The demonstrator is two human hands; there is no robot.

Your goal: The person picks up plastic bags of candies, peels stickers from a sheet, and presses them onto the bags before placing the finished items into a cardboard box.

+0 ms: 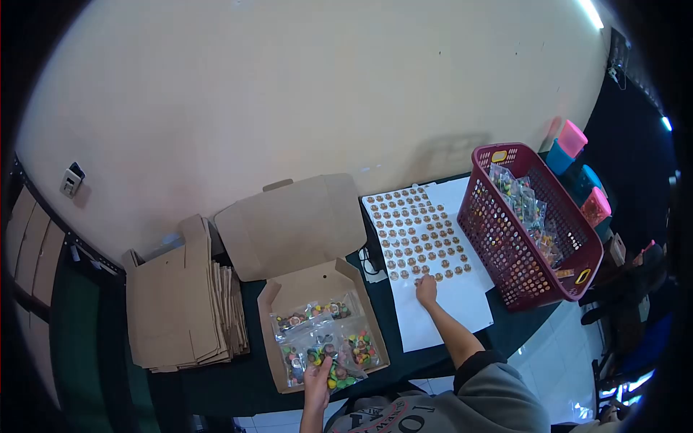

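My left hand (317,382) is closed on a clear bag of colourful candies (328,353) over the open cardboard box (381,339). More candy bags (363,348) lie inside that box. On the right, my right hand (426,290) touches the lower rows of a white sheet of round stickers (419,234), its fingers pinched together. Whether a sticker is between those fingers is too small to tell. Below the rows the sheet is bare white.
A maroon basket (505,270) with bagged candies stands right of the sheet. Flattened cardboard boxes (170,310) are stacked at the left. Pink and teal cups (572,138) stand behind the basket. The wall (289,94) borders the table's back.
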